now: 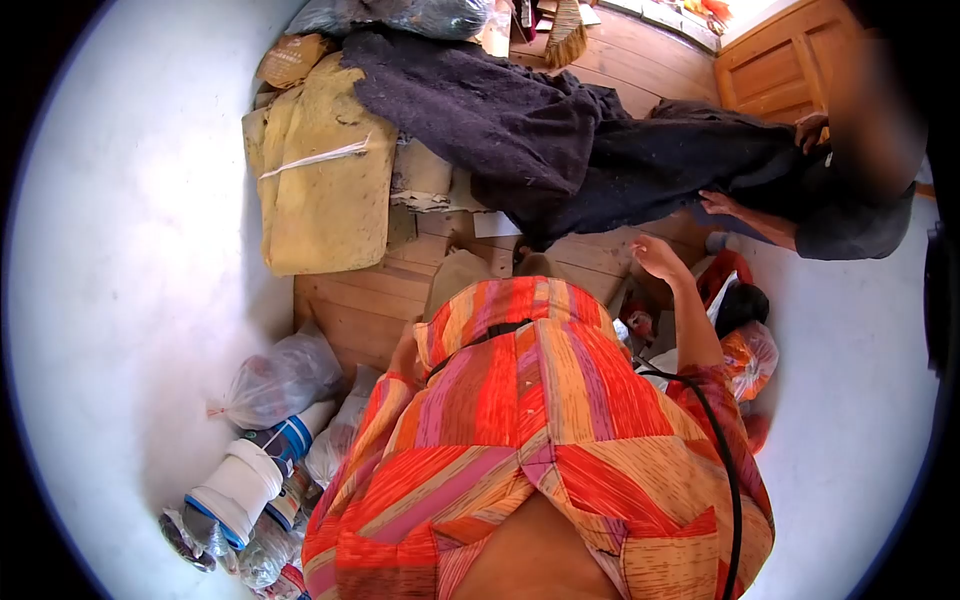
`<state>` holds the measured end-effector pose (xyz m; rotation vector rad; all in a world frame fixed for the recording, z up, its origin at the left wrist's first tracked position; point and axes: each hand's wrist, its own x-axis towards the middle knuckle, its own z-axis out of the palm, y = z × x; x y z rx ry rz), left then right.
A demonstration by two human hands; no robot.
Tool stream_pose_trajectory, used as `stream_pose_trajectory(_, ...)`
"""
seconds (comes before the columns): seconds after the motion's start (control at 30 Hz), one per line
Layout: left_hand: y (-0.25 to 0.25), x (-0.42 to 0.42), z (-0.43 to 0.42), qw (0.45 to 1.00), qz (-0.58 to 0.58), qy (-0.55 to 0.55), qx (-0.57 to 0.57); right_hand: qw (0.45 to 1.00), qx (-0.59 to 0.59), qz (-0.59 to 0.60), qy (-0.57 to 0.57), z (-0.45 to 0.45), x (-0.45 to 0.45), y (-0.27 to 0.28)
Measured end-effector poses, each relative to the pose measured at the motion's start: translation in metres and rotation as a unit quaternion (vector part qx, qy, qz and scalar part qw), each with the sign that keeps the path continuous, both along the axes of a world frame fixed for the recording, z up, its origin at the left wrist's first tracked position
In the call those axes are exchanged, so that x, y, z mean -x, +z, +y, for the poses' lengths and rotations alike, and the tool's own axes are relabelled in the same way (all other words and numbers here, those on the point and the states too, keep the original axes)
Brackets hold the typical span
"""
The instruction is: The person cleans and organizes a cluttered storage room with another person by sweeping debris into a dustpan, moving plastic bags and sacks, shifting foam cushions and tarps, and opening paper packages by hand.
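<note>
My right hand (655, 257) is held out at the right of my body, fingers apart and nothing in them, just below the edge of a large dark cloth (640, 165). Only a little of my left hand (404, 350) shows, low beside my left hip, and its fingers are hidden. The dark cloth stretches from a folded yellowish foam pad (330, 190) across to another person (860, 200) at the upper right. One hand of that person (718, 203) touches the cloth's lower edge, and the other (811, 131) is at its far end.
Clear plastic bags (285, 380) and a white-and-blue roll (240, 488) lie at the lower left. More bags, one orange and white (750, 360), stand at the right wall. A brush (566, 35) and a wooden door (785, 60) are at the top. A black cable (722, 450) crosses my right side.
</note>
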<state>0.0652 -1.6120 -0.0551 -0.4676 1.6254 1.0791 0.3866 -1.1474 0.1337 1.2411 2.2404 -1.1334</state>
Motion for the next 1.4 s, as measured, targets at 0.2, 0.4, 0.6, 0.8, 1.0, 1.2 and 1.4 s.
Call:
stream_pose_trajectory(0.2,0.038,0.083,0.061,0.985,0.049,-0.149,-0.066,0.996,0.035,0.079,-0.023,-0.002,0.009,-0.013)
stream_pose_trajectory(0.4,-0.047,0.213,0.172,0.907,0.262,-0.282,-0.17,0.958,0.131,0.045,-0.253,-0.053,-0.023,0.013)
stream_pose_trajectory(0.6,-0.076,0.284,0.327,0.954,0.205,-0.215,0.038,0.866,0.288,-0.135,-0.384,-0.157,-0.085,0.028)
stream_pose_trajectory(0.8,-0.134,0.319,0.428,0.983,0.151,-0.069,0.076,0.843,0.242,-0.163,-0.453,-0.154,0.051,0.06)
stream_pose_trajectory(1.0,-0.208,0.326,0.471,0.985,0.149,-0.01,-0.083,0.859,0.235,-0.076,-0.448,-0.142,0.135,0.059)
stream_pose_trajectory(1.2,0.142,0.151,0.511,0.629,0.222,-0.617,-0.417,0.587,0.43,0.127,-0.674,-0.134,0.175,0.005)
stream_pose_trajectory(1.4,0.263,-0.01,0.435,0.484,0.221,-0.566,-0.629,0.41,0.512,0.467,-0.593,-0.038,0.257,0.05)
